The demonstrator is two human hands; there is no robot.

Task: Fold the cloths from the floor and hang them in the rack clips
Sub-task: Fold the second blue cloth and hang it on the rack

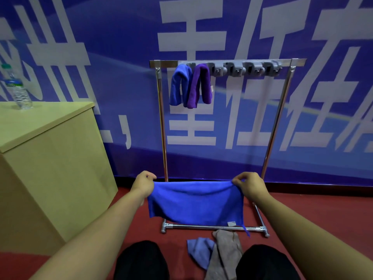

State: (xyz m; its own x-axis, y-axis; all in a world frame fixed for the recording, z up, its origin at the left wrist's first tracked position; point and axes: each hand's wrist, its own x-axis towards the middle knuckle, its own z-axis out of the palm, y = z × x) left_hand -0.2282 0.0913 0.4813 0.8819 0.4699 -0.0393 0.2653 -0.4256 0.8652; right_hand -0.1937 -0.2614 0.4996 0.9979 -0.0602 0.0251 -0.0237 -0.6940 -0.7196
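Cloths being folded: bright blue cloth [195, 201] stretched in the air before the rack [228, 62], left hand [143, 183] and right hand [248, 185] each pinching a top corner. Already doubled over, probably; next, bring corners together, then press into a free grey clip [235, 69]. Two cloths [217, 252] left on the floor [314, 207].

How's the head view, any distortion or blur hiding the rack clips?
Head view: wide-angle bends the rack posts outward; the grey clips are soft but distinguishable; the blue cloth between left hand and right hand is sharp, evenly lit, without glare.
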